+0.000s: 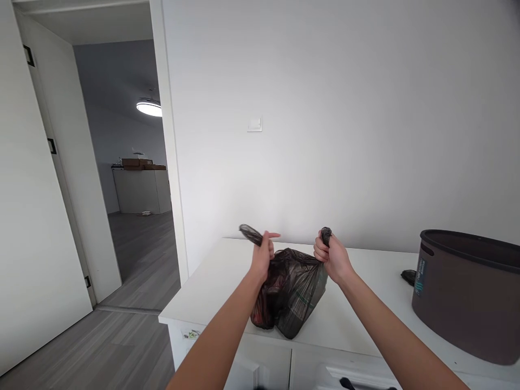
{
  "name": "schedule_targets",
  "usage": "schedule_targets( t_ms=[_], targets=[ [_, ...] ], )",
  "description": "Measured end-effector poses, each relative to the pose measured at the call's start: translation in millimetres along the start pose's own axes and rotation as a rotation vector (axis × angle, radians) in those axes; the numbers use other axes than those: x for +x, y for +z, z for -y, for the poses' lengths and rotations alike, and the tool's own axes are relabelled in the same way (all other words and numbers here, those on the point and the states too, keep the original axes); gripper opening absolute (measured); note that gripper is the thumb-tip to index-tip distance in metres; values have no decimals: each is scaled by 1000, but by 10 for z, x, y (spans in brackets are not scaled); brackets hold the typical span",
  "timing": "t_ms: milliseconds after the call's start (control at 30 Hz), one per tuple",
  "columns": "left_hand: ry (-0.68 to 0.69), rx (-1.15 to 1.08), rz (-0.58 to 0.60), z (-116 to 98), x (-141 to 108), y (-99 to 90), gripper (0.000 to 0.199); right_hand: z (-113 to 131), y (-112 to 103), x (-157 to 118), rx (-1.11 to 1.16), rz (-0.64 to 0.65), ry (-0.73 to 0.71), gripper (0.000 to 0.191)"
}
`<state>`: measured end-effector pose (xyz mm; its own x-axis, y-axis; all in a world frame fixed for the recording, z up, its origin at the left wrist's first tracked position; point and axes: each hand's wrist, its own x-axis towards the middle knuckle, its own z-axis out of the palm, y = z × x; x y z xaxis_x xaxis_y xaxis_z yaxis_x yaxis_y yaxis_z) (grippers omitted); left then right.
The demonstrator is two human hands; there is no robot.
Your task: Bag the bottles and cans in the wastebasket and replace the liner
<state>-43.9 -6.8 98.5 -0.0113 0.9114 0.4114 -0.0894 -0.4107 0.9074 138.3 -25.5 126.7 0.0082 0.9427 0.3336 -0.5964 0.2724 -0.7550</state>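
Observation:
A thin black plastic bag (294, 295) with things inside rests at the front edge of the white cabinet top (203, 287). Reddish and pale shapes show through the film, too dim to name. My left hand (264, 252) is closed round one gathered end of the bag, its index finger stretched to the right; a loop of film sticks out past the thumb. On the other side my right hand (331, 254) grips the opposite end in a fist, with a bunched tip above it. The bag's top is pulled taut between both hands.
A large brown-grey bin (467, 309) with a dark rim stands at the right of the cabinet top. Beside it lies a small black crumpled piece (408, 277). Behind is a white wall with a light switch (254, 124). An open door (40, 206) is at left.

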Motion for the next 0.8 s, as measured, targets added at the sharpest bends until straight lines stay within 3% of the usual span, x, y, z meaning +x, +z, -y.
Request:
schedule_targets(
  t_ms=[133, 267, 367, 467, 567, 667, 733, 800],
  targets=[
    [-70, -455, -175, -2, 175, -247, 39, 57, -136, 0, -68, 4, 39, 16],
    [-72, -512, -180, -123, 212, -421, 42, 88, -290, 28, -7, 27, 121, 16],
    [-98, -485, -132, -220, 156, -448, 42, 86, -364, 48, -11, 59, 163, 17],
    [-153, -395, -44, -315, 87, -398, 37, 60, -390, 52, -92, 38, 115, 14],
    [-215, -284, 50, -435, 33, -285, 29, 25, -358, 40, -145, 75, 46, 24],
    [-215, -5, 198, -580, 9, -136, 35, 20, -233, 12, -215, 206, 0, 29],
    [-184, 246, 358, -668, 15, -42, 44, 46, -95, -14, -319, 313, -37, 29],
    [-160, 405, 534, -729, 37, 36, 38, 92, 68, -39, -456, 432, -69, 30]
  ],
)
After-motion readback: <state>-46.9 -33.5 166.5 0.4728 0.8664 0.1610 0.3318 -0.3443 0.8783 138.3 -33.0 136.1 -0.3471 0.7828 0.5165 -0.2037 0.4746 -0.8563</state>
